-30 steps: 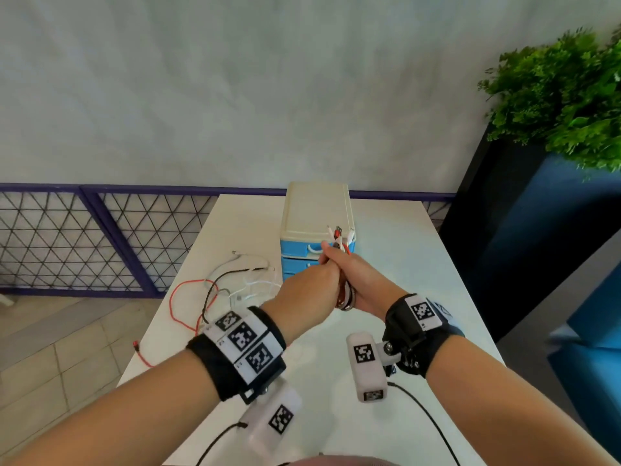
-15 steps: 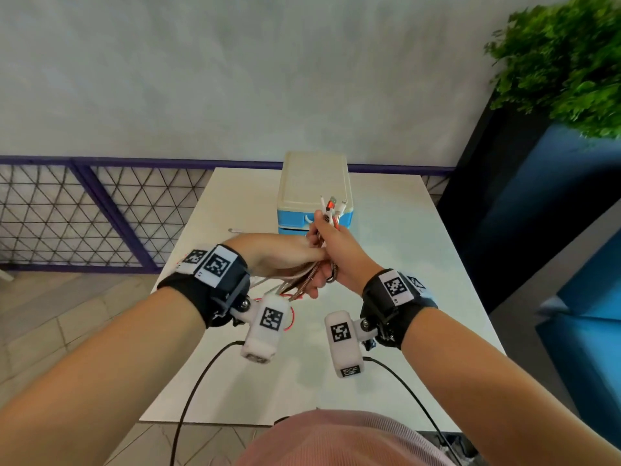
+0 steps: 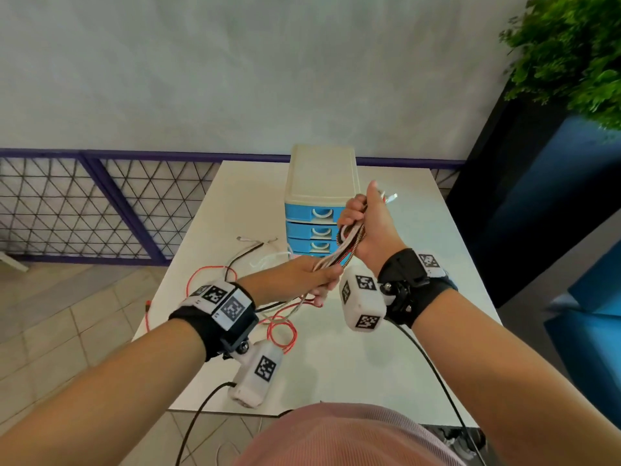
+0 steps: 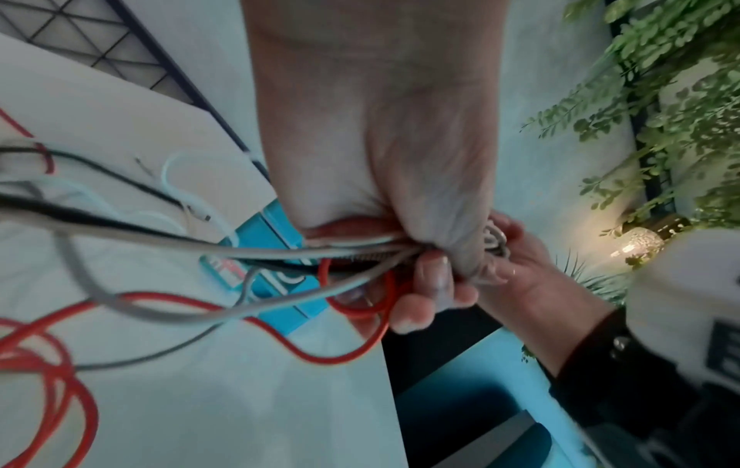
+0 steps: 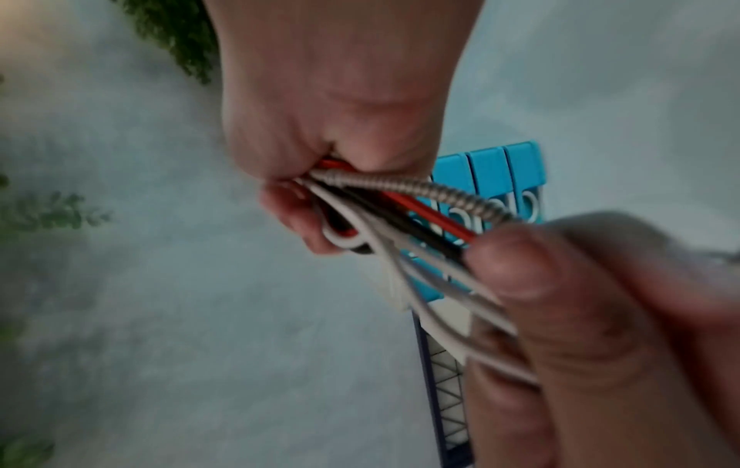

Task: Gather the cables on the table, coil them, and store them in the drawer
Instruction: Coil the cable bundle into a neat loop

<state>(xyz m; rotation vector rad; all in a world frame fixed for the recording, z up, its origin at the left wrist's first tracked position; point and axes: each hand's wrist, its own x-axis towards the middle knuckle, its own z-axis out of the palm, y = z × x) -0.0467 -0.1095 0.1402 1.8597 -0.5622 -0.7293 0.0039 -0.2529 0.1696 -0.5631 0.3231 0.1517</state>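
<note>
A bundle of cables (image 3: 346, 245), red, white, black and a metal-spring one, runs between both hands above the white table (image 3: 420, 250). My right hand (image 3: 364, 220) grips the looped end in a fist, with connector tips (image 3: 389, 196) sticking out above the thumb. My left hand (image 3: 319, 274) pinches the same strands lower down. The loose tails (image 3: 282, 327) trail over the table on the left. The right wrist view shows the right hand (image 5: 320, 177) clenched on the cables (image 5: 400, 221). In the left wrist view the left hand (image 4: 432, 253) holds the strands (image 4: 280, 253).
A small drawer unit (image 3: 319, 203) with a cream top and blue drawers, all closed, stands at the table's back middle, just behind the hands. A purple mesh railing (image 3: 100, 203) runs on the left. A green plant (image 3: 571, 52) on a dark stand is at the right.
The right hand rose and moved right with the looped end. The left hand slid down the strands, away from the right, stretching the bundle. The loose tails show on the table again.
</note>
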